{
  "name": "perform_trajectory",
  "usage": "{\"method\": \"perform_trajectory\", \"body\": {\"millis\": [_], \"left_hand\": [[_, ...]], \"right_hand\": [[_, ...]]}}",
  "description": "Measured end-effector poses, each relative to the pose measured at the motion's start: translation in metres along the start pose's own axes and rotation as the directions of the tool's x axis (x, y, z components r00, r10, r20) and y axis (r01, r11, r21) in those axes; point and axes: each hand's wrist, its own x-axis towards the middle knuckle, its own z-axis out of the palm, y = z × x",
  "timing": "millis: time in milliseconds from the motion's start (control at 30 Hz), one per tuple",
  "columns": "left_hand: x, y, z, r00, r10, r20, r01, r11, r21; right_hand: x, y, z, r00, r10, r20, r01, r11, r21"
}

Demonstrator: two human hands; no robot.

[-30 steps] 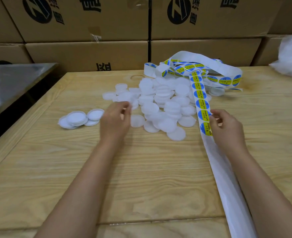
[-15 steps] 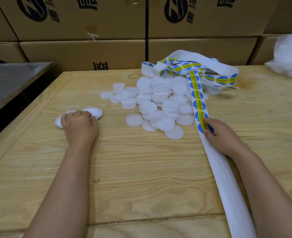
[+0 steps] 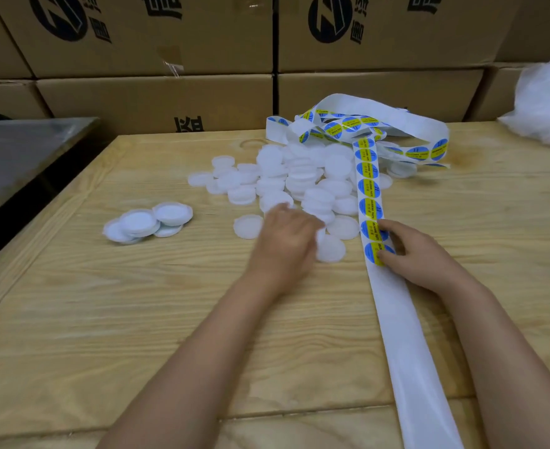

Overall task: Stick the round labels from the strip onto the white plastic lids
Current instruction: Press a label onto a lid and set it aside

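Note:
A heap of white plastic lids lies on the wooden table. To its left sits a small separate cluster of lids, rims up. A strip of round blue-and-yellow labels runs from a tangle at the back towards me, and its near part is bare white backing. My left hand, blurred by motion, lies over the lids at the heap's near edge; its grip is unclear. My right hand holds the strip at the nearest labels, with thumb and forefinger curled onto them.
Stacked cardboard boxes wall off the back of the table. A metal surface stands lower at the left, across a dark gap. A white plastic bag rests at the back right corner.
My left hand went from the heap to the small cluster at the left, then came back to the heap's near edge. My right hand stayed on the strip at the nearest labels.

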Motion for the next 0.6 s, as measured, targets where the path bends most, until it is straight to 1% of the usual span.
{"method": "perform_trajectory", "body": {"millis": [67,133,200,267,333,433,600], "left_hand": [[0.005,0.027,0.018,0.996,0.026,0.086,-0.017,0.995,-0.098],[0.010,0.044,0.033,0.988,-0.004,0.156,0.025,0.991,-0.128],[0.015,0.054,0.046,0.967,-0.076,0.242,0.103,0.990,-0.098],[0.019,0.060,0.057,0.919,-0.151,0.364,0.170,0.985,-0.021],[0.020,0.062,0.065,0.879,-0.188,0.438,0.184,0.982,0.053],[0.019,0.062,0.069,0.867,-0.203,0.456,0.194,0.979,0.067],[0.022,0.066,0.069,0.878,-0.229,0.419,0.210,0.973,0.094]], "right_hand": [[0.001,0.001,0.000,0.998,0.030,-0.052,-0.031,0.999,-0.020],[0.002,0.001,0.000,0.996,0.016,-0.082,-0.020,0.999,-0.047],[0.002,0.000,0.000,0.994,-0.008,-0.110,0.003,0.999,-0.041],[0.003,-0.001,0.000,0.990,-0.013,-0.142,0.011,1.000,-0.014],[0.003,-0.002,0.000,0.987,-0.017,-0.161,0.017,1.000,0.002],[0.004,-0.002,0.000,0.985,-0.023,-0.170,0.025,1.000,0.010],[0.004,-0.003,0.001,0.982,-0.013,-0.186,0.026,0.997,0.068]]}}
